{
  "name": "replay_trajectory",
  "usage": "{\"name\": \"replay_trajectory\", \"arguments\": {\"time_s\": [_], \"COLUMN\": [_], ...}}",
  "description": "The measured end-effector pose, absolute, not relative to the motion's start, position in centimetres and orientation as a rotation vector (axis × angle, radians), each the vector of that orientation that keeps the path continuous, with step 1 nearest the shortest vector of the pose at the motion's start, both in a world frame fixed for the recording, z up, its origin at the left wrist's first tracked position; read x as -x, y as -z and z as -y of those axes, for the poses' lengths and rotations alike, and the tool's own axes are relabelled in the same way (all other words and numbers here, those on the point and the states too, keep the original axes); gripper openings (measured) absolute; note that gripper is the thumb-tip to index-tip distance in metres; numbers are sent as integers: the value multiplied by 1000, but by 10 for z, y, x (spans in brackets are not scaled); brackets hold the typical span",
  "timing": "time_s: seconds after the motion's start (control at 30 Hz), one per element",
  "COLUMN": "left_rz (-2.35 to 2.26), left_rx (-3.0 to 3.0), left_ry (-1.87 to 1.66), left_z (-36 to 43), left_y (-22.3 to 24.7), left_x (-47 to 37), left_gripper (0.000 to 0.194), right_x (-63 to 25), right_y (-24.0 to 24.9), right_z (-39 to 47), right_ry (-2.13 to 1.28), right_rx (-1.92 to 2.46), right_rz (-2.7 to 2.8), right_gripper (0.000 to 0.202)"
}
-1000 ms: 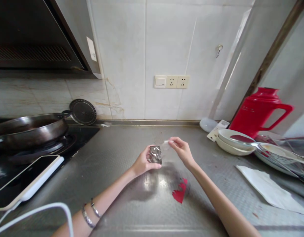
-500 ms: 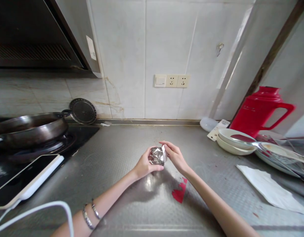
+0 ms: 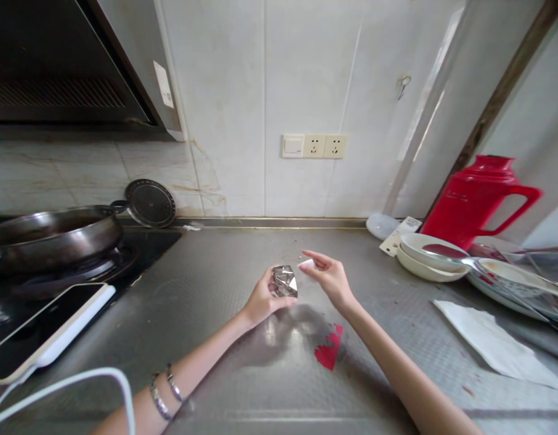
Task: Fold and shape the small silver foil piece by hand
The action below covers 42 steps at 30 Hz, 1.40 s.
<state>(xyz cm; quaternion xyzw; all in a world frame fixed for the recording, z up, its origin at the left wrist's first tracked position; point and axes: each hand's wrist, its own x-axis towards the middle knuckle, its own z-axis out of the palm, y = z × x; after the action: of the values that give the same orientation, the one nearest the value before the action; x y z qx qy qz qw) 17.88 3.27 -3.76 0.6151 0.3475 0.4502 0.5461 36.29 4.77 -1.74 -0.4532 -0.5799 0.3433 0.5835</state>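
While both hands are raised over the middle of the head view, the work seems to be in its midst. The left hand (image 3: pixel 263 296), just below the centre of the frame, grips a small shiny grey block (image 3: pixel 285 281), with the thumb under its lower edge and the other fingers behind it. The right hand (image 3: pixel 332 281), a little to the right, appears to pinch a small white piece (image 3: pixel 308 264) between thumb and forefinger; this piece is near the block, but apart from it.

What is done, as far as I can judge: both things are lifted off the metal worktop (image 3: pixel 206 272) and held ready. What is left – the block is not yet set down, and the white piece is not yet released. Whether any face of the block is finished, I cannot tell, because the reflections hide its surface.

In the lower middle lies a torn red scrap (image 3: pixel 328 350) – perhaps a leftover, untouched by either hand. At lower right lies a white sheet (image 3: pixel 496 344), also untouched.
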Motion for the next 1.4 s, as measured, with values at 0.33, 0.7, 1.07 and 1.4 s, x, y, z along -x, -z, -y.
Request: {"name": "replay_trajectory", "arguments": {"time_s": [0.33,0.7,1.07,1.4], "left_rz": [-802,-781,-756,-770], "left_rx": [-1555,-1515,-1565,-1581], "left_ry": [-1010,-1108,-1120,-1118], "left_z": [-30,-34,-38,-35], "left_y": [39,37,38,36], "left_x": [-179,-178,-176,-177], "left_gripper": [83,74,73,71], "right_x": [-350,-346,-339,-335], "right_y": [20,23,26,26], "right_z": [-31,-19,-12,-11], "right_ry": [-366,-268,-118,-123], "right_rx": [996,812,788,860], "right_rz": [1559,1783,1726,1663], "right_gripper": [18,26,26,25]}}
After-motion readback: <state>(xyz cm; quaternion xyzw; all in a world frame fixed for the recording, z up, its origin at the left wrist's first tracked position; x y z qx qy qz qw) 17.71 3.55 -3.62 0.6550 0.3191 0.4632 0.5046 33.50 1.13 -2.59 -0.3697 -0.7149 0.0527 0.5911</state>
